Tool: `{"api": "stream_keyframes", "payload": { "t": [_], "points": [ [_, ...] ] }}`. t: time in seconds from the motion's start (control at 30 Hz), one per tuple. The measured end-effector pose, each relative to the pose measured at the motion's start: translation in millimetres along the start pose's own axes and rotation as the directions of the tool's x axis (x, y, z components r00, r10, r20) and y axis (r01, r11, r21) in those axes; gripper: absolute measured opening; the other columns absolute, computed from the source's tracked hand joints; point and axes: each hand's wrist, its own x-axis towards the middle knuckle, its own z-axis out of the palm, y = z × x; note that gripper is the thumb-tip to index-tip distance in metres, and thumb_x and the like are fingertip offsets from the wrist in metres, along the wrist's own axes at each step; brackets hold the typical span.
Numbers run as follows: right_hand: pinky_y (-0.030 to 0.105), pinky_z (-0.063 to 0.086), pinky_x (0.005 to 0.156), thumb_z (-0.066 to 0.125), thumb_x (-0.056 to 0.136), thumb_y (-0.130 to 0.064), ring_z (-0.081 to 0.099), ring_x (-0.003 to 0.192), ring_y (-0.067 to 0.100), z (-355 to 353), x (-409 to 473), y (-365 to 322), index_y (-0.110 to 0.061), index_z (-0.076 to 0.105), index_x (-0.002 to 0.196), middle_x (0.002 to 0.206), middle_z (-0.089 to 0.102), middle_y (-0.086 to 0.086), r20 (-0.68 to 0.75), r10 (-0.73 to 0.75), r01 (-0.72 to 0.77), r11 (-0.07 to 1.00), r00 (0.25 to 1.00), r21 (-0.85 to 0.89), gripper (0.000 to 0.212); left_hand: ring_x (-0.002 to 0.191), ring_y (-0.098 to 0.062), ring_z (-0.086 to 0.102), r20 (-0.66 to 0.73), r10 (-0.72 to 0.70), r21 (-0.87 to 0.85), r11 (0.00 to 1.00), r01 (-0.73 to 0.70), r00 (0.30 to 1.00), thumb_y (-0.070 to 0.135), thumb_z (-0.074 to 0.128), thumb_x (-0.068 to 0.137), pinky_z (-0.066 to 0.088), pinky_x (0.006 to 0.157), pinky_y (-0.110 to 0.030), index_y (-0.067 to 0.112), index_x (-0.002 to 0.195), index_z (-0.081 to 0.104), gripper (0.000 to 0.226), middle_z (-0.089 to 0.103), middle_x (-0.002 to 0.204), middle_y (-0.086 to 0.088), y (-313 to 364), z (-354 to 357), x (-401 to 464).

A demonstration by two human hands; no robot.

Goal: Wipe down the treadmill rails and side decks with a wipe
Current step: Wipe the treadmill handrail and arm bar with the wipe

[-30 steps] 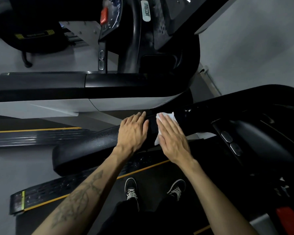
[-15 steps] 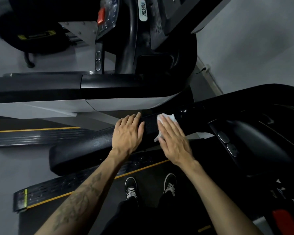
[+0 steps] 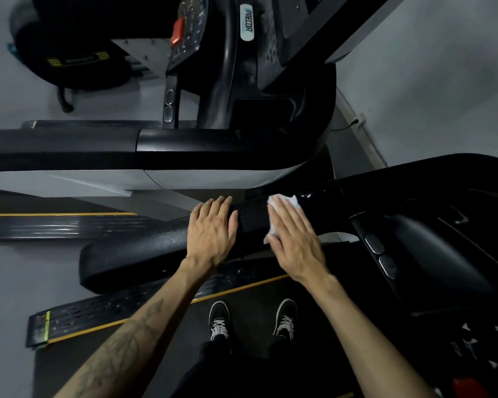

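Fingers of the right hand straight and close together, pressing a white wipe flat onto the black treadmill rail. Wipe edges showing past the fingertips and beside the palm. Left hand flat on the same rail just beside, fingers straight and together, holding nothing. Below the rail, the side deck with its yellow stripe; black shoes on the belt.
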Motion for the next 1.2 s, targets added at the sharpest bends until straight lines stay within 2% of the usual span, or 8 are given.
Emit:
{"api": "stream_keyframes", "payload": {
  "t": [0.23,0.43,0.5,0.77,0.83,1.0,1.07,1.2],
  "points": [
    [0.049,0.021,0.127,0.022,0.107,-0.053,0.021,0.156,0.029,8,35,-7,0.001,0.032,0.158,0.166,0.027,0.018,-0.013,0.333,-0.334,0.943,0.943,-0.013,0.075,0.142,-0.029,0.048,-0.015,0.008,-0.014,1.000,-0.008,1.000,0.046,0.018,0.104,0.031,0.120,-0.047,0.010,0.147,0.054,0.067,0.057,0.149,-0.011,8,2,3],
    [0.048,0.023,0.126,0.030,0.109,-0.040,0.014,0.159,0.023,3,3,4,-0.005,0.028,0.161,0.170,0.020,0.010,-0.009,-0.002,0.002,1.000,1.000,0.008,0.063,0.141,-0.029,0.049,0.000,0.031,-0.052,0.998,-0.031,1.000,0.047,0.017,0.103,0.032,0.120,-0.047,0.011,0.145,0.056,0.068,0.056,0.150,-0.011,24,4,15],
    [0.051,0.025,0.124,0.032,0.108,-0.036,0.014,0.159,0.023,-3,-5,19,-0.004,0.027,0.160,0.170,0.019,0.010,-0.020,-0.047,0.047,0.999,0.999,0.017,0.062,0.140,-0.028,0.050,-0.005,0.045,-0.058,0.997,-0.046,0.999,0.046,0.017,0.103,0.032,0.120,-0.045,0.011,0.142,0.059,0.067,0.057,0.148,-0.010,34,5,21],
    [0.048,0.026,0.125,0.028,0.107,-0.044,0.034,0.151,0.032,4,43,8,0.004,0.043,0.151,0.159,0.040,0.022,-0.062,0.363,-0.365,0.930,0.930,-0.038,0.068,0.137,-0.023,0.053,-0.014,0.020,0.001,1.000,-0.020,1.000,0.046,0.018,0.105,0.037,0.117,-0.043,0.015,0.144,0.058,0.063,0.060,0.146,-0.005,46,13,24],
    [0.048,0.025,0.126,0.026,0.108,-0.044,0.032,0.153,0.030,7,40,3,0.002,0.042,0.152,0.161,0.038,0.019,-0.055,0.309,-0.311,0.950,0.949,-0.014,0.066,0.137,-0.023,0.052,-0.012,0.018,0.007,1.000,-0.018,1.000,0.046,0.018,0.105,0.037,0.117,-0.042,0.015,0.145,0.057,0.064,0.059,0.147,-0.005,46,14,24],
    [0.048,0.024,0.126,0.032,0.108,-0.033,0.016,0.158,0.022,-11,2,28,-0.004,0.029,0.160,0.170,0.022,0.011,-0.013,-0.027,0.027,1.000,1.000,0.001,0.060,0.135,-0.023,0.054,-0.043,0.025,0.007,1.000,-0.024,0.999,0.045,0.020,0.106,0.040,0.114,-0.043,0.014,0.143,0.058,0.061,0.060,0.146,-0.005,46,15,23],
    [0.048,0.023,0.126,0.034,0.107,-0.032,0.017,0.158,0.025,-14,1,42,-0.002,0.028,0.160,0.169,0.023,0.013,-0.037,0.029,-0.030,0.999,0.999,-0.029,0.061,0.134,-0.024,0.056,-0.049,0.025,0.008,1.000,-0.024,0.999,0.044,0.022,0.106,0.041,0.113,-0.043,0.013,0.141,0.059,0.060,0.060,0.145,-0.005,47,15,23],
    [0.048,0.024,0.126,0.027,0.107,-0.040,0.035,0.151,0.032,-10,35,46,0.002,0.045,0.151,0.156,0.046,0.019,-0.019,0.307,-0.307,0.945,0.952,-0.115,0.063,0.130,-0.022,0.057,-0.059,0.026,0.017,1.000,-0.025,0.998,0.044,0.024,0.107,0.042,0.111,-0.041,0.014,0.139,0.061,0.058,0.063,0.142,-0.004,47,16,24]
  ]
}}
